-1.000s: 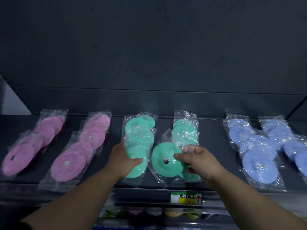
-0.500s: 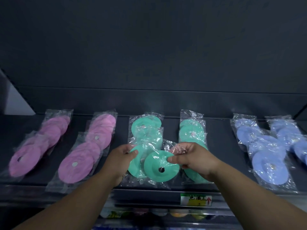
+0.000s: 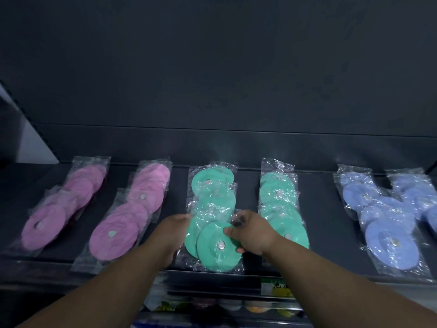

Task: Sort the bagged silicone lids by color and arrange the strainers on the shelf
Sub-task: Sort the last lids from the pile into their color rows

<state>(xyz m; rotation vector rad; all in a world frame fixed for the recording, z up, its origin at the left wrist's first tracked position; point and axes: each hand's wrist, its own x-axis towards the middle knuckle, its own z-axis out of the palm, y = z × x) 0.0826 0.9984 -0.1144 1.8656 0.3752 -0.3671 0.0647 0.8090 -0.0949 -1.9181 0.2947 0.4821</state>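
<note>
Shelf: a dark shelf (image 3: 316,209) carries all the bagged lids in rows that run from its back edge to its front edge.
Pink lids: two rows of pink lids (image 3: 132,209) in clear bags lie at the left end of the shelf.
Left green row: the left green row (image 3: 212,197) lies in the middle of the shelf, a stack of green lids in shiny bags.
Right green row: the right green row (image 3: 279,204) lies just beside it, with a dark gap between them.
Front green lid: the front green lid (image 3: 216,249) is in its bag at the front edge of the shelf, on top of the near end of the left green row.
Right hand: the right hand (image 3: 254,233) pinches the front green lid, thumb on top and fingers curled round its right side.
Left hand: the left hand (image 3: 176,229) touches the left side of the left green row; I cannot tell if it grips the bag.
Blue lids: two rows of blue lids (image 3: 383,223) lie at the right end of the shelf.
Tag: a yellow and green tag (image 3: 275,286) sits under the front edge.
</note>
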